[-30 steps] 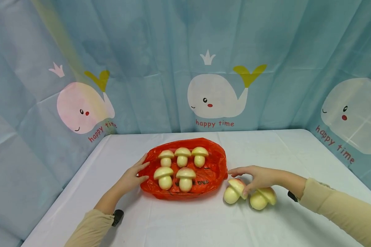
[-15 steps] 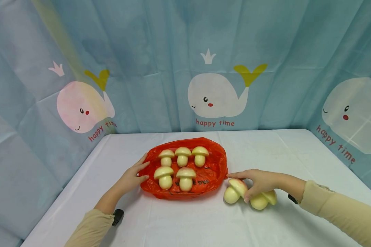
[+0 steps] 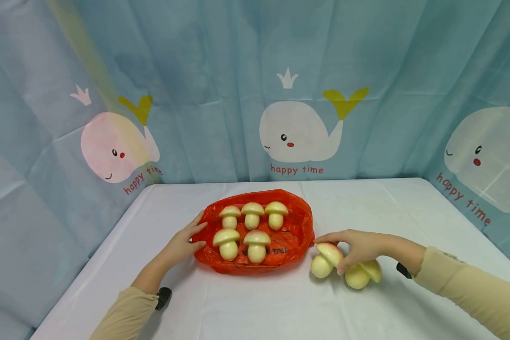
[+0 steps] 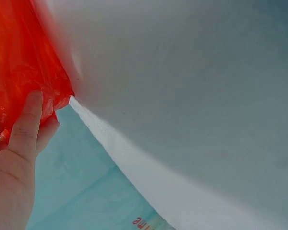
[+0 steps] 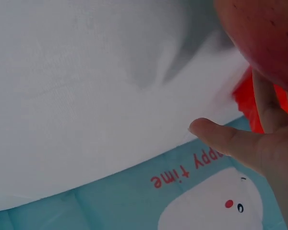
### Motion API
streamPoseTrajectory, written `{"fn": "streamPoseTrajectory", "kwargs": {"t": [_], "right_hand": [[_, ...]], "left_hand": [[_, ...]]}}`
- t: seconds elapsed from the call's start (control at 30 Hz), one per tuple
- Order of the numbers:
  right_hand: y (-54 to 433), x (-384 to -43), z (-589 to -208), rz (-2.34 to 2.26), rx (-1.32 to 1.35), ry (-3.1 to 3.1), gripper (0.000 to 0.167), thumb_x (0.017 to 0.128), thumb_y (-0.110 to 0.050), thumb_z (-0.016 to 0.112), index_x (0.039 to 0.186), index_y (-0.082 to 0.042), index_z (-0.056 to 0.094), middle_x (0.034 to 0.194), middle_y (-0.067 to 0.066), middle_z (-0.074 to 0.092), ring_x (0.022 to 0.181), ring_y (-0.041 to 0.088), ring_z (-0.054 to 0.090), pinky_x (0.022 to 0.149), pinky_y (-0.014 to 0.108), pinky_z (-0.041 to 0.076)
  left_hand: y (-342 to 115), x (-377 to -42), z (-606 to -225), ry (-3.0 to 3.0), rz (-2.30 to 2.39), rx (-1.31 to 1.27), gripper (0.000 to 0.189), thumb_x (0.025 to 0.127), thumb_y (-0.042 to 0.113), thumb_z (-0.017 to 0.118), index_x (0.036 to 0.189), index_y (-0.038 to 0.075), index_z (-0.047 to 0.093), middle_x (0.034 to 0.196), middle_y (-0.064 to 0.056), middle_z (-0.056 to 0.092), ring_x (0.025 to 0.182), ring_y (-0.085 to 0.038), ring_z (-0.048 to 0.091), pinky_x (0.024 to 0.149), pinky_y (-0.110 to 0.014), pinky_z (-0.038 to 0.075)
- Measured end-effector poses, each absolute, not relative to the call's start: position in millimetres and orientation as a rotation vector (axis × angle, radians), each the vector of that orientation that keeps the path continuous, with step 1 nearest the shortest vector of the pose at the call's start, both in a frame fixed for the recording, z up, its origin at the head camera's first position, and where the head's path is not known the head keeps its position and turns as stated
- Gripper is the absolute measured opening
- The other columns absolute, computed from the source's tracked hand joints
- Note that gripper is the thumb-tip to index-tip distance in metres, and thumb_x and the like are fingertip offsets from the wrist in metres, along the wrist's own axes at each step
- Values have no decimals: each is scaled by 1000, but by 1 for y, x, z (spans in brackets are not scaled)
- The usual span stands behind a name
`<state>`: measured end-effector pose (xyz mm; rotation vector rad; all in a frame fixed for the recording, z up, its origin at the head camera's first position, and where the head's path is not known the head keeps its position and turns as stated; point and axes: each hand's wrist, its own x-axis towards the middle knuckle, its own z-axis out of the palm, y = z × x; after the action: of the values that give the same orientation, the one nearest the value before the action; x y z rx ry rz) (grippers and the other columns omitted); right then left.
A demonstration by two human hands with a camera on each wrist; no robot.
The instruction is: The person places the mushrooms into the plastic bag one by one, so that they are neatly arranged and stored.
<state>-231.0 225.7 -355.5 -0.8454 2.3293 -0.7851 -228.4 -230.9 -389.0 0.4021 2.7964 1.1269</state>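
A red plastic bag (image 3: 297, 226) lies spread on the table with its rim raised, several pale mushroom-shaped pieces (image 3: 257, 248) in two rows inside it. My left hand (image 3: 178, 245) rests against its left side, fingers fairly straight and spread; in the left wrist view they lie on the red plastic (image 4: 19, 62). Right of the bag, my right hand (image 3: 359, 245) holds another mushroom-shaped piece (image 3: 323, 265) by its red-tinged cap, thumb on the near side. One more mushroom-shaped piece (image 3: 359, 276) lies beneath this hand. In the right wrist view a red speckled surface (image 5: 264, 33) hides some fingers.
A white cloth covers the table (image 3: 255, 307). Behind it and along both sides hangs a blue curtain (image 3: 204, 141) printed with whales. Dark wrist-worn devices (image 3: 163, 298) sit under both sleeves.
My right hand has shifted slightly over the nearer loose mushroom-shaped piece, which has moved a little to the right and up in the head view. My left hand stays at the bag.
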Motion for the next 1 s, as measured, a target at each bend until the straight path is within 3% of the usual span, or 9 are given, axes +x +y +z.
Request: {"fn": "streamPoseTrajectory", "kwargs": {"t": [0.37,0.57,0.8,1.0], "right_hand": [[230,-235,-335,-798,-906,2290,72,81,-25,76,144,-10,45,124,-1,55,112,24,48,95,50,41],[229,-237,-323,-828,-1029,2272,69,84,-25,74,140,-3,41,121,0,56,113,18,51,97,38,43],[224,-244,-314,-881,-1083,2229,54,86,-19,72,130,-6,45,122,3,55,114,19,52,95,47,43],[220,-247,-307,-953,-1086,2142,53,89,-12,67,136,-2,43,126,11,51,110,24,56,93,35,49]], "left_hand": [[-230,-225,-385,2800,1132,435,57,93,2,59,143,-11,37,160,-20,13,143,-46,13,108,-60,28],[-230,-225,-384,2800,1132,431,56,93,1,59,143,-11,37,160,-20,14,143,-46,14,108,-60,29],[-230,-225,-386,2809,1127,448,56,92,1,59,142,-12,37,159,-21,14,142,-46,14,108,-60,29],[-230,-225,-386,2805,1131,441,56,93,2,59,143,-11,37,160,-20,14,143,-46,14,107,-59,31]]}}
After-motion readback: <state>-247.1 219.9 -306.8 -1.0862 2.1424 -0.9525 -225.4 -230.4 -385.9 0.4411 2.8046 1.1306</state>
